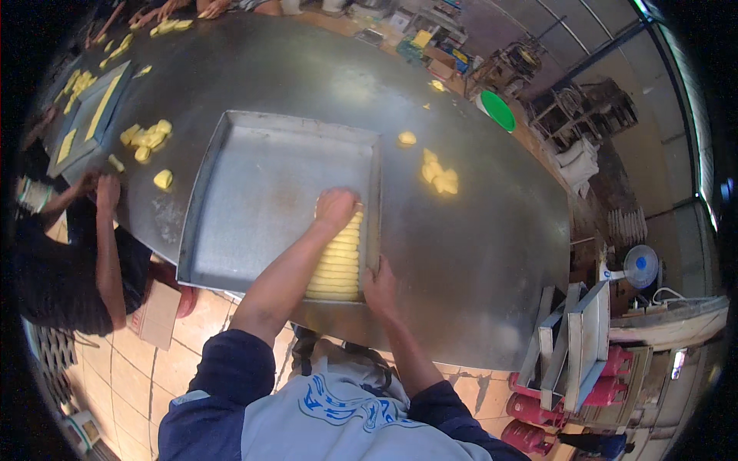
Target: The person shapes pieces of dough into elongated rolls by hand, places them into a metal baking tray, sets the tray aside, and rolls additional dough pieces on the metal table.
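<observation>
A large square metal baking tray (pixel 280 127) lies on the metal table in front of me. Along its right side runs a column of yellow dough rolls (pixel 336 270), packed side by side. My left hand (pixel 337 209) is closed over the far end of that column. Bits of a dough roll show at both sides of its fingers; the rest is hidden under the hand. At the tray's near right side, my right hand (pixel 380 288) grips the rim, its fingers partly hidden. Lumps of yellow dough (pixel 440 178) and a single piece (pixel 407 138) lie right of the tray.
More dough pieces (pixel 150 138) sit left of the tray, near a co-worker's hands (pixel 106 188). A second tray (pixel 96 115) with dough strips is at far left. Other people's hands work at the far edge. Empty trays (pixel 584 346) lean at right beside red gas cylinders (pixel 530 438).
</observation>
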Available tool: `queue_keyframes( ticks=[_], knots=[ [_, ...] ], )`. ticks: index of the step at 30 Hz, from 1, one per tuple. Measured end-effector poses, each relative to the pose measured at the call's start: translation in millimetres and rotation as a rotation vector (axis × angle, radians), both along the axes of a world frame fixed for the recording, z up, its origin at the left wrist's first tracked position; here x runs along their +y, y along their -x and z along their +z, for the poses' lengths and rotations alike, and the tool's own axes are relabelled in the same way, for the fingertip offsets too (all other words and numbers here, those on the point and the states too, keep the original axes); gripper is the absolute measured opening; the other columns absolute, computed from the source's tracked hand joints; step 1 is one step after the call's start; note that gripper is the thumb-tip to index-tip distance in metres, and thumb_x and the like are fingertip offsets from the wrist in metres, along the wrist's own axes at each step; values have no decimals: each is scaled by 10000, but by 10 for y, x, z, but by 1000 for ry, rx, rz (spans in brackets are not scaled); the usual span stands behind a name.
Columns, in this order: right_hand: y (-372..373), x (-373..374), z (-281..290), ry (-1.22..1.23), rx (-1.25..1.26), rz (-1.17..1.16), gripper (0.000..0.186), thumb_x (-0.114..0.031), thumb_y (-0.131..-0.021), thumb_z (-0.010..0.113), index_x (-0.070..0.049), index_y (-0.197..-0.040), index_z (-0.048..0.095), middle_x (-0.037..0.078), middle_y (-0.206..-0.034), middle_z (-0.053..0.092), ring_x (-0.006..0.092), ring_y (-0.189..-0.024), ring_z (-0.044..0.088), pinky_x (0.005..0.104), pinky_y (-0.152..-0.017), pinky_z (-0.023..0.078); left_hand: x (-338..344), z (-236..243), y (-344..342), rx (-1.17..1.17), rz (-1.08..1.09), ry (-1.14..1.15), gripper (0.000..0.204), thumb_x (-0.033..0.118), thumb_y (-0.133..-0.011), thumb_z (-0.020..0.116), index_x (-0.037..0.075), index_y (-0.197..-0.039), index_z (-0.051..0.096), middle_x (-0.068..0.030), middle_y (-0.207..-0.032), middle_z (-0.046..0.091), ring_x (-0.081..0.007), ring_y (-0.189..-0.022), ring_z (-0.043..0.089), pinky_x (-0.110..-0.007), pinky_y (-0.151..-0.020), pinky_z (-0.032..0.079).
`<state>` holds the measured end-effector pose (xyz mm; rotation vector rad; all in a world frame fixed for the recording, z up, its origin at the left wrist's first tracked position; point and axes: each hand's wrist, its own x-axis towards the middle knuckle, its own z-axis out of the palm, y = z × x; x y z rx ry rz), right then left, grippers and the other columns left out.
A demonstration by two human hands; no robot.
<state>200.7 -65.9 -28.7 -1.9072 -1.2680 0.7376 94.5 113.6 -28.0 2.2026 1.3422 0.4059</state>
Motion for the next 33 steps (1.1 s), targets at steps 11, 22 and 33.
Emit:
queue_keyframes(
  ticks=[11, 22, 33],
  knots=[
    [7, 366, -189, -158, -139, -129, 472, -21, -794, 517, -12, -1258, 432, 226, -1130, 501, 408, -1042, 493, 454, -901, 394, -853, 341, 139, -98, 188, -296, 456, 330, -840, 579, 61, -1204, 525, -126, -1184, 530, -276, -1184, 418, -569, -1016, 200],
    [-1009, 1174, -36, -70, 241, 11, 388, -205, -817, 568, -32, -1164, 540, 226, -1154, 538, 374, -1111, 485, 421, -941, 384, -2040, 362, 76, -120, 310, -508, 305, 115, -818, 603, 30, -1109, 565, -114, -1076, 570, -302, -1130, 452, -472, -1019, 241],
    [-3053, 2427, -418, 56, 258, -44, 374, -46, -724, 582, 9, -1093, 555, 196, -1047, 596, 313, -905, 604, 399, -749, 491, -2711, 436, -130, -275, 649, -429, 448, -31, -772, 596, -15, -1203, 474, -152, -1012, 587, -327, -994, 517, -404, -900, 402]
  ],
)
